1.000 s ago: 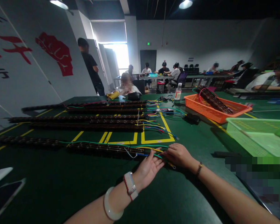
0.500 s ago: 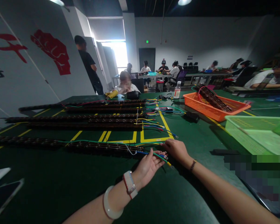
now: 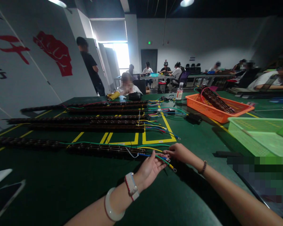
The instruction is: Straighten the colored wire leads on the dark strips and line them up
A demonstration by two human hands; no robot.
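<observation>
A long dark wire harness lies along the front of the table, its coloured leads fanning out at the right end. My left hand, palm up, is closed around a blue wire and a green wire. Metal ring terminals stick out past its fingers. Just beyond, my right hand pinches the end of a yellow wire; the fingers hide its tip. Another green wire runs along the harness to behind the right hand. A loose white tie hangs near the harness end.
More dark harnesses lie in rows beyond, over yellow tape. To the right stand an orange basket holding a harness and a green basket. A black box, a bottle and a seated person are farther back.
My right hand has come slightly down and to the right, its fingers now close to the left fingertips with the yellow wire. My left hand has stayed nearly still.
</observation>
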